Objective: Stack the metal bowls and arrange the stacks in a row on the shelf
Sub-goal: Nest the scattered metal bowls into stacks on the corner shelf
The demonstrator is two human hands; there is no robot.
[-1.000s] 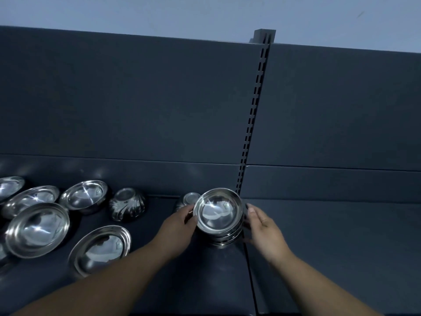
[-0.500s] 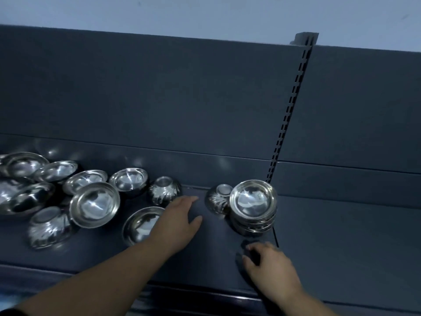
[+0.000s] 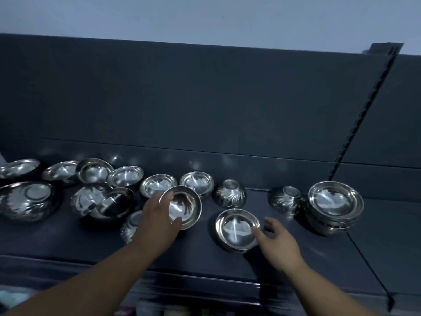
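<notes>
my left hand (image 3: 159, 215) grips a tilted bowl (image 3: 185, 207), thumb on the near rim, fingers curled over the far rim. at its 4 o'clock an upright bowl (image 3: 237, 226) sits on the shelf (image 3: 296, 258). my right hand (image 3: 279, 244) is beside that bowl's rim, fingers loosely spread; contact is too blurred to tell. the stack (image 3: 335, 202) stands at 3 o'clock and the loose bowls (image 3: 127, 175) lie from 9 to 11.

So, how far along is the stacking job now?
Done: one stack stands at the right of the shelf. In hand: the left hand holds a tilted bowl; the right hand reaches the rim of a second bowl. Left: the many loose bowls further left, unstacked, and no row yet.
</notes>
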